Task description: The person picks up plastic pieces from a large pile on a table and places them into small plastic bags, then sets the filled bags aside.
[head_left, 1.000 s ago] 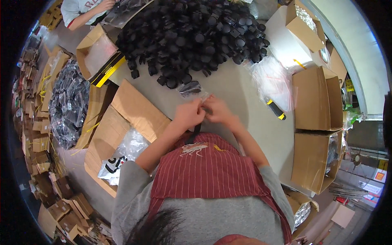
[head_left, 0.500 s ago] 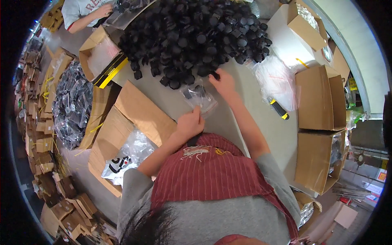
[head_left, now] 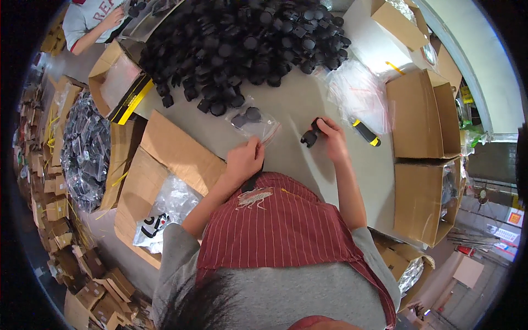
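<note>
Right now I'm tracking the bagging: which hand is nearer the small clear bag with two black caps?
Left. The left hand pinches the near edge of the small clear bag. The right hand is off to its right, apart, gripping a black part.

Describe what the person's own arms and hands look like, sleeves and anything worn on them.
Both forearms are bare below short grey sleeves. The left hand and right hand are bare: no gloves, watch or rings visible. A dark red pinstriped apron covers the chest.
</note>
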{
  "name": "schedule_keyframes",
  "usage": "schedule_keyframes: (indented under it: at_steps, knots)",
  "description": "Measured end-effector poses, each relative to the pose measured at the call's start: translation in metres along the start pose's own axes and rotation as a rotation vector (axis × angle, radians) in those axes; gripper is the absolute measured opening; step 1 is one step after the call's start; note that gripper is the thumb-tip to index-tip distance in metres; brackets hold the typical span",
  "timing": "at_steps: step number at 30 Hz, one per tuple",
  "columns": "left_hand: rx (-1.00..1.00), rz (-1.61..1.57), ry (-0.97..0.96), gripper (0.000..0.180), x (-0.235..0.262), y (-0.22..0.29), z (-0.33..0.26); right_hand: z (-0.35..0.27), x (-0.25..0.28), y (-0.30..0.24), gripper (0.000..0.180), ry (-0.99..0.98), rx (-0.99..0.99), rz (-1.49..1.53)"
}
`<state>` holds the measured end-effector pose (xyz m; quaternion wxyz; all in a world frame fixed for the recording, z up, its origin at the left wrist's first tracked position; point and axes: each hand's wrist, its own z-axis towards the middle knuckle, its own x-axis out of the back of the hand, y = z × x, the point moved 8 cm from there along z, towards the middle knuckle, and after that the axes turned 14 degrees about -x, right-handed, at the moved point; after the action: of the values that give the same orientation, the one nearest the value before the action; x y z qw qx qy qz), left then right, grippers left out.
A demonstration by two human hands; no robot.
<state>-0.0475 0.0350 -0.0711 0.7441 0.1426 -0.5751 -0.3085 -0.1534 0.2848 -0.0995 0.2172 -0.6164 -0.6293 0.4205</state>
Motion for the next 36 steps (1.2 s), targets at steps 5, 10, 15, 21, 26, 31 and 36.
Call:
schedule_keyframes:
  at_steps: [5, 10, 15, 21, 26, 31, 36]
  knots:
    - [-0.011, -0.011, 0.011, 0.015, 0.002, -0.001, -0.003, -0.005, -0.026, 0.006, 0.031, -0.159, -0.078, -0.208]
    - [-0.003, -0.050, 0.042, 0.014, 0.007, -0.003, -0.005, -0.002, -0.050, 0.005, 0.056, 0.031, 0.159, -1.206]
    - [0.049, -0.066, 0.100, 0.014, 0.015, -0.003, -0.008, -0.039, -0.072, -0.026, 0.075, 0.363, 0.615, -1.420]
    - [0.020, -0.012, 0.122, 0.016, 0.017, 0.000, -0.007, -0.060, -0.079, 0.002, 0.075, 0.445, 0.504, -1.617]
    - [-0.061, 0.163, 0.148, 0.016, 0.027, 0.015, -0.001, -0.050, -0.050, 0.017, 0.048, 0.375, 0.343, -1.149]
    - [-0.091, 0.161, 0.127, 0.016, 0.019, 0.014, -0.001, -0.054, -0.081, 0.023, 0.037, -0.167, -0.129, -0.226]
    - [-0.115, 0.140, 0.076, 0.014, 0.014, 0.018, 0.001, -0.041, -0.099, 0.042, 0.042, -0.302, -0.295, -0.033]
